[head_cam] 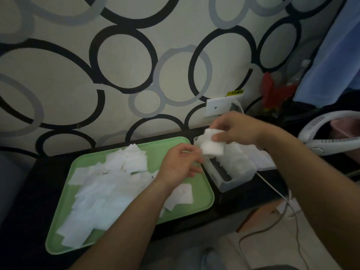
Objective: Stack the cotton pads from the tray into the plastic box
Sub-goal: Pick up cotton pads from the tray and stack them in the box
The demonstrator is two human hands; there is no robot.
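A green tray (pixel 202 199) lies on a dark table with several loose white cotton pads (pixel 109 184) spread over it. To its right stands a clear plastic box (pixel 231 182) with a row of pads upright inside. My right hand (pixel 235 129) pinches a small stack of pads (pixel 211 146) above the box's far end. My left hand (pixel 181 164) hovers over the tray's right side with fingers loosely curled, its fingertips close to the lower left edge of the held stack; I cannot tell whether they touch it.
The box's lid (pixel 261 158) lies open to the right. A white cable (pixel 272 190) runs from the wall socket (pixel 218 108) across the table edge. A white fan (pixel 331 133) sits at the far right; the patterned wall stands right behind the table.
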